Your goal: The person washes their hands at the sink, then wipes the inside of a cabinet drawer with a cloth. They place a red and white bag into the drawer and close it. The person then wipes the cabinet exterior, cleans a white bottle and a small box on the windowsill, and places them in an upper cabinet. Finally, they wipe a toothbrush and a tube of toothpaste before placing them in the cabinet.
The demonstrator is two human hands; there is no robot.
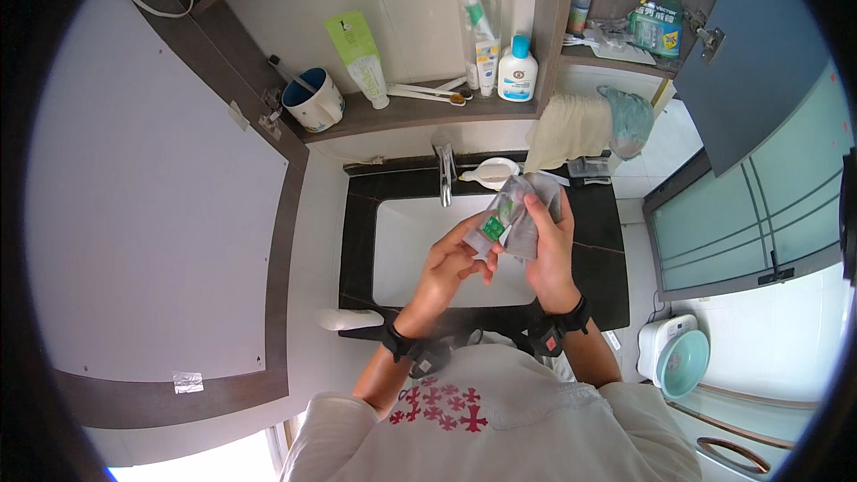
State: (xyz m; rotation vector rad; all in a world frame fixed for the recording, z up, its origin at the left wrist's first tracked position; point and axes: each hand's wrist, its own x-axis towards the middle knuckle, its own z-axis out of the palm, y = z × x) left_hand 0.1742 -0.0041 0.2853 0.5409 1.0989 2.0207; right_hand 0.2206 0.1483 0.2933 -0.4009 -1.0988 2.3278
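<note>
Over the white sink basin point(408, 241), my left hand point(450, 260) grips the lower end of a clear plastic container point(512, 197) with a green label. My right hand point(552, 251) holds a grey cloth point(522, 235) against the container's right side, thumb on top. The cloth partly covers the container, so its exact kind and contents are unclear. Just behind both hands stand a chrome faucet point(445, 171) and a white dish point(499, 173) on the black countertop point(596, 274).
An open cabinet shelf point(415, 117) above holds a mug point(313, 100), a green tube point(358, 57), toothbrushes point(428, 94) and a white bottle point(517, 73). A cream towel point(569, 127) hangs at right. Open cabinet doors point(167, 214) flank the sink. A white object point(348, 319) sits at the counter's front-left corner.
</note>
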